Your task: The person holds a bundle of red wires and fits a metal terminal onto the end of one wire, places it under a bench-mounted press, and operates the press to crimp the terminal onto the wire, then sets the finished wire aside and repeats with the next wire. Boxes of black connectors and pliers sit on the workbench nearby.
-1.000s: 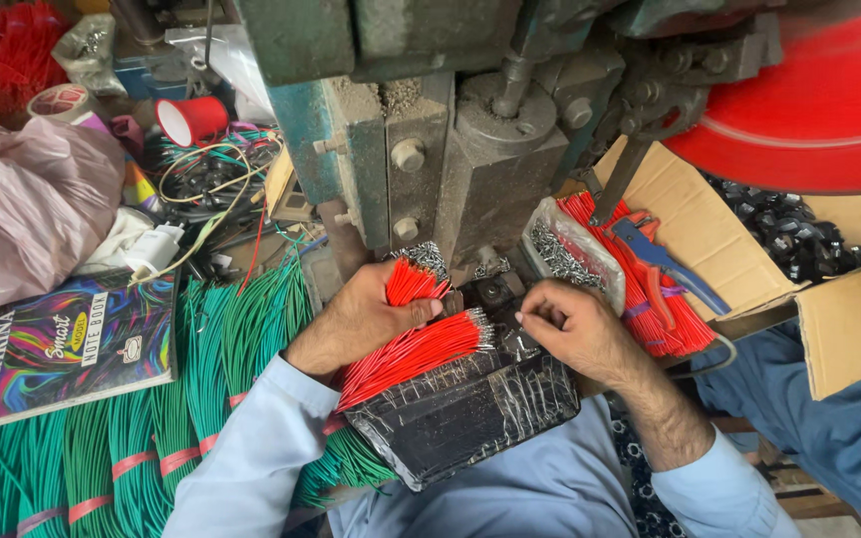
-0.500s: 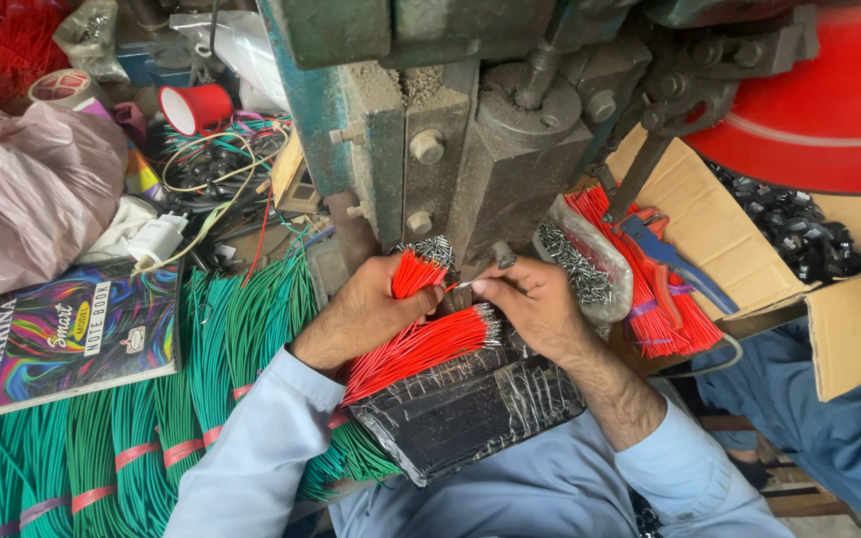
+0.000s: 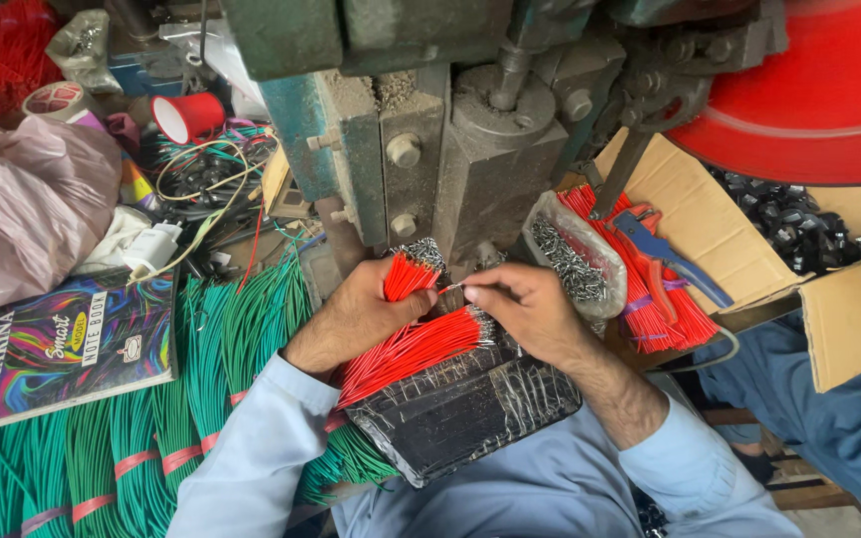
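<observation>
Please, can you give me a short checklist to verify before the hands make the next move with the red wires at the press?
1. Left hand holds a bunch of red wires: ok, fingers wrap it.
2. Right hand pinches one single wire between fingertips: ok.
3. Metal terminal on that wire's tip: cannot tell, too small.
4. Both hands outside the press tool area: cannot tell, they sit right at its base and the die is hidden.
5. Loose red wires rest on the black wrapped pad within reach: ok.
6. Tray of metal terminals close beside the right hand: ok.
</observation>
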### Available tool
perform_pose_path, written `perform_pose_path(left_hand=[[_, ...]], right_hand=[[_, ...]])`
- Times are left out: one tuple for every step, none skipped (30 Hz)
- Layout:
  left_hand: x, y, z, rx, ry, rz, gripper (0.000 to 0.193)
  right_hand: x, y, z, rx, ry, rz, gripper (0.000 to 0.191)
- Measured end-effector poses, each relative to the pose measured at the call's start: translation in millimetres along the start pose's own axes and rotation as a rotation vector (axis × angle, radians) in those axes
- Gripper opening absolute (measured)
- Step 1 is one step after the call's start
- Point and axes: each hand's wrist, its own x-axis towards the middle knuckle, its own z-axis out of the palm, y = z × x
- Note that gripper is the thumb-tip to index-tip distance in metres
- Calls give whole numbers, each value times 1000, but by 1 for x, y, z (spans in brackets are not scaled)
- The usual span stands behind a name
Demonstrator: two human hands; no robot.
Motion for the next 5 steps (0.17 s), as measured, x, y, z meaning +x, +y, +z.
perform_pose_path(left_hand=[[0,1,0,-28,-6,21,17],[1,3,0,22,1,20,18],[1,5,1,70,10,17,20],[0,7,3,117,20,11,21],[-25,8,15,112,22,7,21]], right_hand=[[-6,-2,-2,5,-30,-65,14],[-13,-5,-9,9,-62,-130,13],[-19,-8,-16,13,-96,-194,13],[-22,-10,-22,-98,-79,-194,13],[-27,-12,-28,-208,-63,-193,14]])
